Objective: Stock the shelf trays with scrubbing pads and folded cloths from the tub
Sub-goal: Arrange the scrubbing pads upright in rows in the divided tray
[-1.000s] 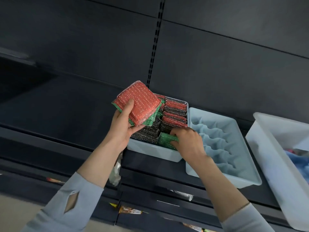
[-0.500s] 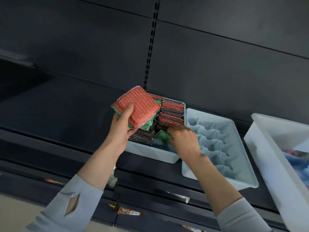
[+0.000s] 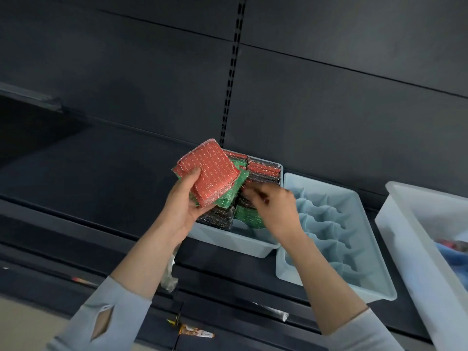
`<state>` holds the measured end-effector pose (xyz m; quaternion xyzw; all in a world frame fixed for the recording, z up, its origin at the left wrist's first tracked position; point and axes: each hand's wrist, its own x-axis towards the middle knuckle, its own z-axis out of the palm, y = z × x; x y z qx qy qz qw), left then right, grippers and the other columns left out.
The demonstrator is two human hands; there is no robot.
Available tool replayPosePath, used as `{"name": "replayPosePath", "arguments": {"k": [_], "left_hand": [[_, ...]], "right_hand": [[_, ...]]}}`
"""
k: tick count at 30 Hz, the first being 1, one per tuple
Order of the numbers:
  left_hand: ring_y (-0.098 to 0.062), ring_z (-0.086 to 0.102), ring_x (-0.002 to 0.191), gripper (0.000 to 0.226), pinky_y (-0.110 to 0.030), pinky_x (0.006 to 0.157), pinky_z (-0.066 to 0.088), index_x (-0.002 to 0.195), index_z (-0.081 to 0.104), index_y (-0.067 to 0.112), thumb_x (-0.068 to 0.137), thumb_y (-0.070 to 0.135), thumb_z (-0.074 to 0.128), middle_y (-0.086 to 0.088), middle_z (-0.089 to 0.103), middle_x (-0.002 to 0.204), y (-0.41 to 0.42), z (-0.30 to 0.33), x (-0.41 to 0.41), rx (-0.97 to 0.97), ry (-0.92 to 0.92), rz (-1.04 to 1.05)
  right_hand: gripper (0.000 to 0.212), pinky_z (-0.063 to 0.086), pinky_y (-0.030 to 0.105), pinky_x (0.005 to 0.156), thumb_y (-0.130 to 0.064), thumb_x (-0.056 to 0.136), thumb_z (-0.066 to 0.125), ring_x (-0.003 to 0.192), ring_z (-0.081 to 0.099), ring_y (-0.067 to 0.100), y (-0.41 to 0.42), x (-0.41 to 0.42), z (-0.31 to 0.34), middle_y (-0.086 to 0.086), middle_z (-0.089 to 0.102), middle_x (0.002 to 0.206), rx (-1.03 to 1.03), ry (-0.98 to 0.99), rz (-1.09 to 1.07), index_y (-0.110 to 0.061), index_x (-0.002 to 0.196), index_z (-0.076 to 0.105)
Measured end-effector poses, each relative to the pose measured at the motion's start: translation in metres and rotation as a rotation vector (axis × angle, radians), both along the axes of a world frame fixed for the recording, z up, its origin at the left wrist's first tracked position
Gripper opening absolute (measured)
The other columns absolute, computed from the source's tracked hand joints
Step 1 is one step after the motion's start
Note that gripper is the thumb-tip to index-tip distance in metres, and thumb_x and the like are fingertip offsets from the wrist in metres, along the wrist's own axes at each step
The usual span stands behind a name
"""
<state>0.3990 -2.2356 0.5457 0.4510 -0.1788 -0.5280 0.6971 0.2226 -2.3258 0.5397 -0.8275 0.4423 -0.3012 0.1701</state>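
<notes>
Since the earlier frame the right hand (image 3: 274,211) has lifted off the green pad (image 3: 249,217) at the near end of the tray and moved up toward the held stack, its blurred fingers now reaching at the stack's lower right edge; whether they pinch anything cannot be told. The left hand (image 3: 183,206) grips a stack of scrubbing pads (image 3: 211,173), thumb pressed on the red top pad, green pads fanning out beneath. Just behind and under both hands sits the left shelf tray (image 3: 228,240), packed with upright red, dark and green pads, with a little bare space at its near right corner. Touching it on the side of the right hand is the second tray (image 3: 374,287), showing only its wavy dividers. Further beyond the right hand stands the white tub (image 3: 410,239), with blue cloth (image 3: 453,257) visible inside. Both trays rest on the dark shelf (image 3: 88,173).
</notes>
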Motion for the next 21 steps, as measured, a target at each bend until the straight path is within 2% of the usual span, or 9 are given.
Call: {"name": "replayPosePath", "arguments": {"k": [3, 5, 6, 8, 12, 15, 17, 19, 21], "left_hand": [[-0.025, 0.067, 0.108, 0.031, -0.049, 0.094, 0.052, 0.12, 0.056, 0.019, 0.095, 0.038, 0.052, -0.007, 0.072, 0.113, -0.001, 0.006, -0.006, -0.039, 0.054, -0.086], [-0.024, 0.068, 0.107, 0.033, -0.051, 0.096, 0.051, 0.121, 0.056, 0.019, 0.097, 0.039, 0.049, -0.007, 0.073, 0.112, -0.004, 0.01, -0.012, -0.047, 0.04, -0.143], [-0.023, 0.068, 0.106, 0.031, -0.051, 0.096, 0.05, 0.12, 0.056, 0.019, 0.097, 0.039, 0.048, -0.006, 0.073, 0.111, -0.005, 0.011, -0.015, -0.048, 0.034, -0.154], [-0.023, 0.068, 0.106, 0.026, -0.052, 0.095, 0.051, 0.118, 0.056, 0.021, 0.097, 0.036, 0.05, -0.006, 0.072, 0.113, -0.007, 0.013, -0.015, -0.049, 0.047, -0.121], [-0.027, 0.063, 0.112, 0.035, -0.047, 0.089, 0.056, 0.126, 0.051, 0.02, 0.094, 0.03, 0.059, -0.009, 0.062, 0.126, -0.006, 0.008, -0.001, -0.033, 0.083, 0.011], [-0.024, 0.063, 0.112, 0.038, -0.047, 0.089, 0.056, 0.128, 0.052, 0.021, 0.093, 0.028, 0.062, -0.006, 0.062, 0.126, -0.005, 0.004, 0.004, -0.028, 0.037, 0.052], [-0.024, 0.063, 0.113, 0.041, -0.049, 0.09, 0.055, 0.13, 0.049, 0.021, 0.092, 0.027, 0.063, -0.004, 0.061, 0.127, -0.005, 0.003, 0.002, -0.026, -0.002, 0.065], [-0.023, 0.062, 0.114, 0.045, -0.05, 0.091, 0.055, 0.133, 0.044, 0.021, 0.092, 0.027, 0.063, -0.003, 0.059, 0.127, -0.005, 0.002, -0.001, -0.023, -0.044, 0.086], [-0.023, 0.06, 0.115, 0.05, -0.05, 0.091, 0.054, 0.134, 0.04, 0.02, 0.091, 0.027, 0.064, -0.003, 0.058, 0.128, -0.005, 0.001, -0.004, -0.012, -0.076, 0.109]], "right_hand": [[0.03, 0.059, 0.035, 0.076, -0.051, 0.089, 0.058, 0.083, 0.071, 0.014, -0.003, 0.004, 0.018, -0.005, 0.071, 0.096, 0.511, -0.491, 0.009, -0.034, 0.113, 0.062], [0.026, 0.059, 0.036, 0.079, -0.03, 0.092, 0.063, 0.09, 0.071, 0.02, -0.005, 0.006, 0.022, 0.005, 0.07, 0.107, 0.8, -0.597, 0.072, -0.02, 0.116, 0.058], [0.025, 0.059, 0.038, 0.08, -0.022, 0.091, 0.065, 0.092, 0.071, 0.024, -0.006, 0.005, 0.023, 0.011, 0.069, 0.109, 0.828, -0.6, 0.066, -0.013, 0.114, 0.058], [0.027, 0.059, 0.034, 0.074, -0.019, 0.088, 0.069, 0.089, 0.07, 0.025, -0.008, -0.002, 0.026, 0.014, 0.069, 0.109, 0.776, -0.63, 0.034, -0.011, 0.111, 0.058], [0.033, 0.052, 0.021, 0.059, -0.011, 0.089, 0.067, 0.083, 0.066, 0.019, -0.008, -0.035, 0.03, 0.01, 0.067, 0.1, 0.658, -0.574, 0.035, -0.025, 0.116, 0.053], [0.043, 0.056, 0.031, 0.065, -0.015, 0.084, 0.074, 0.064, 0.058, 0.011, 0.004, -0.053, 0.025, 0.007, 0.064, 0.102, 0.492, -0.241, 0.128, -0.038, 0.117, 0.058], [0.047, 0.053, 0.035, 0.076, -0.019, 0.083, 0.074, 0.051, 0.045, -0.001, 0.011, -0.053, 0.018, -0.006, 0.068, 0.092, 0.289, 0.028, 0.145, -0.04, 0.122, 0.058], [0.057, 0.048, 0.027, 0.08, -0.017, 0.085, 0.072, 0.062, 0.052, -0.004, 0.017, -0.047, 0.016, -0.022, 0.062, 0.096, 0.11, 0.171, 0.174, -0.038, 0.132, 0.05], [0.059, 0.05, 0.031, 0.083, -0.016, 0.082, 0.073, 0.08, 0.064, 0.008, 0.016, -0.043, 0.015, -0.006, 0.068, 0.101, -0.023, 0.222, 0.184, -0.032, 0.131, 0.045]]}}
